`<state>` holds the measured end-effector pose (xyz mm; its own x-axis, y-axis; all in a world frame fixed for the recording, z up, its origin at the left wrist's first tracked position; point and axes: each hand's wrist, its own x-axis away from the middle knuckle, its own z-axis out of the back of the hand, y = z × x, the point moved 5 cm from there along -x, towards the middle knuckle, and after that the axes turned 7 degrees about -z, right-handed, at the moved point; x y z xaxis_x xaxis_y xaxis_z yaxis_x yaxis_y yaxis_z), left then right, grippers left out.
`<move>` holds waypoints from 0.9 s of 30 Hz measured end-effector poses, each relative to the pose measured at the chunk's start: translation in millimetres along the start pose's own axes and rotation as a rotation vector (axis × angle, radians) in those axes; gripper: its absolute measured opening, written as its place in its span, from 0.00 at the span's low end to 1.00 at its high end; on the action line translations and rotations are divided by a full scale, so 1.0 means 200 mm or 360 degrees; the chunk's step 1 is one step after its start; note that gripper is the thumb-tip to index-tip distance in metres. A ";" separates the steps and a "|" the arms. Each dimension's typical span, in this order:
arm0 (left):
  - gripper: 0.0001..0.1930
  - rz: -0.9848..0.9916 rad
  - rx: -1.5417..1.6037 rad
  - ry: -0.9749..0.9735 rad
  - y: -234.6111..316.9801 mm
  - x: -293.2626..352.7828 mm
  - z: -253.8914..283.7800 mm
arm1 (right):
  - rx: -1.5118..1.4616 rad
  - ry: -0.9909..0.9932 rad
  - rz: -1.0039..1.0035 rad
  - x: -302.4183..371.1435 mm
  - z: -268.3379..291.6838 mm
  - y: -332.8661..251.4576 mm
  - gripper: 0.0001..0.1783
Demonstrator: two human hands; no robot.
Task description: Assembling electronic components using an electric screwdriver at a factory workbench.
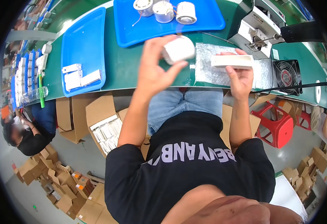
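Observation:
My left hand [157,69] is closed around a white round part [180,50], slightly blurred, held above the green bench near the blue tray. In my right hand [241,80] is a white rectangular housing [232,61] with an open hollow side, gripped between thumb and fingers over a sheet of bubble wrap [204,74]. Three round white and metallic motor-like parts [186,13], some with thin wires, stand in the larger blue tray [208,27] at the far side. A smaller blue tray [82,41] on the left carries several white rectangular housings [73,79].
A screwdriver-like tool with a black handle [301,33] points at a metal machine [258,28] at far right. Beside it are a black fan [287,76] and a cable. Cartons [105,130] and a red stool [277,127] stand below the bench. Another person [34,130] sits at left.

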<state>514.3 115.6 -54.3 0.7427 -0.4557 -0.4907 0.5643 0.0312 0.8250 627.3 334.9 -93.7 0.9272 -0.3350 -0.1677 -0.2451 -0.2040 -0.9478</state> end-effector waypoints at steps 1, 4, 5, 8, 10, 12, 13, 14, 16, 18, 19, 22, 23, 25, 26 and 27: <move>0.31 -0.0057 -0.0119 -0.0115 0.01 0.03 -0.05 | -0.0046 0.0047 0.0058 0.00 0.02 -0.01 0.30; 0.31 -0.0037 -0.0171 -0.0263 0.05 0.09 -0.15 | -0.0234 -0.0015 0.0183 -0.04 0.01 -0.09 0.30; 0.31 -0.0003 -0.0114 -0.0290 0.05 0.11 -0.17 | -0.0137 -0.0050 0.0217 -0.05 0.02 -0.11 0.30; 0.31 0.0015 -0.0046 -0.0350 0.06 0.12 -0.18 | -0.0167 -0.0079 0.0265 -0.08 0.02 -0.15 0.30; 0.32 -0.0016 -0.0044 -0.0391 0.07 0.13 -0.18 | -0.0303 -0.0099 0.0270 -0.08 0.04 -0.16 0.30; 0.33 -0.0041 -0.0048 -0.0418 0.09 0.13 -0.19 | -0.0349 -0.0122 0.0209 -0.06 0.05 -0.14 0.29; 0.33 -0.0053 -0.0049 -0.0450 0.10 0.13 -0.19 | -0.0347 -0.0144 0.0232 -0.05 0.04 -0.14 0.28; 0.33 -0.0059 -0.0053 -0.0460 0.11 0.12 -0.19 | -0.0353 -0.0136 0.0241 -0.05 0.04 -0.14 0.28; 0.33 -0.0067 -0.0051 -0.0509 0.12 0.12 -0.21 | -0.0280 -0.0220 0.0246 -0.03 0.02 -0.12 0.26; 0.33 -0.0075 -0.0071 -0.0535 0.11 0.12 -0.23 | -0.0313 -0.0211 0.0230 -0.01 0.01 -0.11 0.25; 0.33 -0.0081 -0.0089 -0.0545 0.11 0.12 -0.24 | -0.0092 -0.0166 0.0209 0.01 0.02 -0.10 0.26; 0.33 -0.0164 -0.0348 -0.0269 0.12 0.10 -0.30 | 0.0050 -0.0005 0.0135 0.06 0.00 -0.08 0.26; 0.33 -0.0166 -0.0349 -0.0293 0.11 0.11 -0.35 | 0.0096 0.0121 0.0163 0.08 0.01 -0.06 0.26; 0.37 -0.0321 -0.0624 -0.0085 0.12 0.13 -0.42 | 0.0132 0.0291 0.0188 0.10 0.02 -0.04 0.26; 0.37 -0.0326 -0.0618 -0.0119 0.12 0.15 -0.46 | 0.0097 0.0372 0.0114 0.10 0.03 -0.01 0.25; 0.39 -0.0302 -0.0619 -0.0115 0.15 0.18 -0.49 | 0.0066 0.0453 0.0038 0.10 0.05 0.00 0.25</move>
<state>592.8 187.8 -75.5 0.5936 -0.5461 -0.5911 0.7922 0.2673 0.5486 648.1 336.7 -100.0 0.8031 -0.5852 -0.1125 -0.2485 -0.1572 -0.9558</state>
